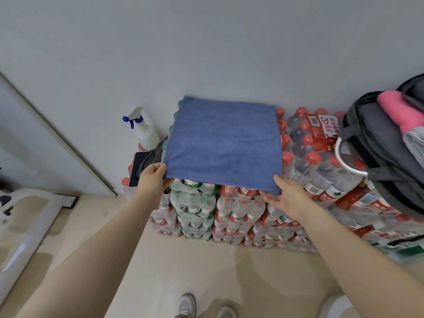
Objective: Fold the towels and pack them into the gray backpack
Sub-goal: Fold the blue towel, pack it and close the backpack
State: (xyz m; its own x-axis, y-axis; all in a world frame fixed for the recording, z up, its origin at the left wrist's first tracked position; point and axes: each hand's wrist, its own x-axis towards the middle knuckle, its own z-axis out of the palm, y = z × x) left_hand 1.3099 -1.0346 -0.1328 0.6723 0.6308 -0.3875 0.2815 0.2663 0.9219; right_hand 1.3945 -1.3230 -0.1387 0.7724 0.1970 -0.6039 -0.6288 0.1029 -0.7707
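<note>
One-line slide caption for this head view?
Both hands, left and right, pinch the near corners of a blue towel spread over stacked bottled water packs, gray backpack open alongside.

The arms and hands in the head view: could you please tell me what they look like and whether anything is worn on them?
Both arms are bare from the frame's lower edge to the wrist, with no sleeves in view. The left hand and right hand wear no gloves, and no watch, ring or bracelet shows. No markings or cables appear on either arm.
</note>
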